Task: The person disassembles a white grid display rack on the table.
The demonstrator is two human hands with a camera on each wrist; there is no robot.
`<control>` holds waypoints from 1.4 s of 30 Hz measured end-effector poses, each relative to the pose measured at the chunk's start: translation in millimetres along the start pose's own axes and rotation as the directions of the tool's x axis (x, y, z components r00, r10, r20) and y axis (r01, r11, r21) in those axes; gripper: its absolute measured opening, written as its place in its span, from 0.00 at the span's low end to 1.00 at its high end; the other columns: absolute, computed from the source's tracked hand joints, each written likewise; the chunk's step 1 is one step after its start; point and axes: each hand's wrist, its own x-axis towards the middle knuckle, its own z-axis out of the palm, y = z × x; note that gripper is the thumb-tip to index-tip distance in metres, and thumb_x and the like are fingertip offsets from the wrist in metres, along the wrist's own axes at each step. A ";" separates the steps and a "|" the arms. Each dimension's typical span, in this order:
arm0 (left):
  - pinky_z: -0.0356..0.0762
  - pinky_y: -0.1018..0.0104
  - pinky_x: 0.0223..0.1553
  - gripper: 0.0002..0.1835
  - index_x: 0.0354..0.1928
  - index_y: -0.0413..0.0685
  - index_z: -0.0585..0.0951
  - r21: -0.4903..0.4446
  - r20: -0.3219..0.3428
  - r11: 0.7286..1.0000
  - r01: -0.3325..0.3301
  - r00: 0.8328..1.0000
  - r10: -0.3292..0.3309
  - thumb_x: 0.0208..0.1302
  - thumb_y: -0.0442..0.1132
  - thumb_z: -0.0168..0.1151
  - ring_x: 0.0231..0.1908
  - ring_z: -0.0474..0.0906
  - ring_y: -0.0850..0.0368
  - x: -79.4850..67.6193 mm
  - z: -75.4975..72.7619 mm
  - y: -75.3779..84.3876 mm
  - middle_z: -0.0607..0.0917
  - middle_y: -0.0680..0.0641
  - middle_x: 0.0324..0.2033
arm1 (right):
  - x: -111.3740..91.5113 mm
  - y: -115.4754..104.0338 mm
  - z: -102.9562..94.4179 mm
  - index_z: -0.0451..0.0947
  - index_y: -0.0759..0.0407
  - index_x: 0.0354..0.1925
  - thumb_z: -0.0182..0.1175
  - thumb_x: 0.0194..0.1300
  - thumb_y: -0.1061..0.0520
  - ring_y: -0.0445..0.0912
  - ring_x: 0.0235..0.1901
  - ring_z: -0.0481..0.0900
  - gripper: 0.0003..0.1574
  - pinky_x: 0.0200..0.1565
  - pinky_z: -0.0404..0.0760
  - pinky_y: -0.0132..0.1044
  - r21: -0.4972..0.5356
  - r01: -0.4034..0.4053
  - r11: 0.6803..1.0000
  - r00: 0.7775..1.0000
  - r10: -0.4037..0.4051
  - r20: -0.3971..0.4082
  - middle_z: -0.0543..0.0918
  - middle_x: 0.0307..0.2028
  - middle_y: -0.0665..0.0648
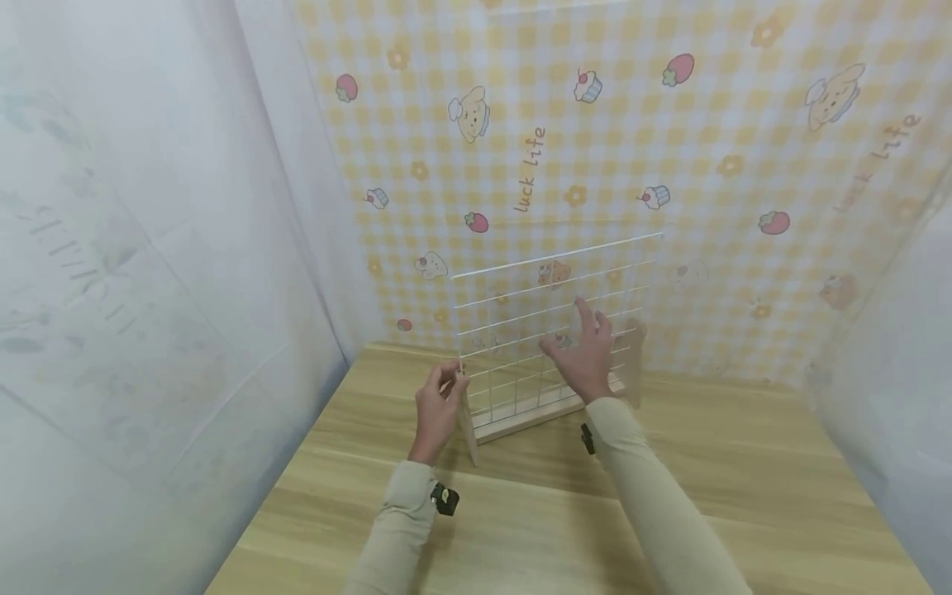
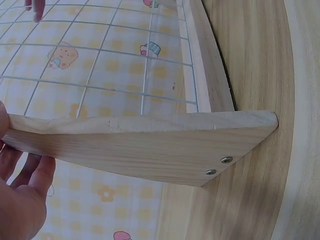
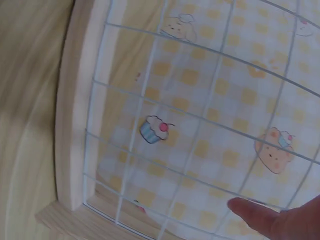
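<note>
A white wire grid (image 1: 558, 255) stands upright on the table in a wooden frame. Its bottom edge runs along a pale wooden bar (image 1: 528, 419), with a wooden side panel at each end. My left hand (image 1: 437, 409) grips the upper end of the left side panel (image 2: 125, 150), thumb on one edge and fingers on the other. Two screws (image 2: 218, 166) show low on that panel. In front of the grid is my right hand (image 1: 587, 355), fingers spread and holding nothing; whether a fingertip touches the wires I cannot tell. The right side panel (image 1: 634, 364) is beyond it.
The wood-grain table (image 1: 521, 529) extends around the stand. Behind it hangs a yellow checked cloth (image 1: 617, 140) with printed cartoons, and a white sheet (image 1: 149, 289) closes off the left side. Each wrist wears a small black camera (image 1: 445, 499).
</note>
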 end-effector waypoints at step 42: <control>0.76 0.50 0.67 0.12 0.53 0.45 0.79 -0.011 -0.016 1.000 -0.014 1.000 0.014 0.70 0.33 0.62 0.62 0.79 0.42 -1.7 7.3 -1.2 0.84 0.43 0.57 | 34.9 -15.0 -3.7 0.64 0.53 0.73 0.77 0.51 0.50 0.63 0.67 0.60 0.55 0.65 0.68 0.59 0.029 0.258 0.966 0.921 -0.237 -0.310 0.61 0.65 0.74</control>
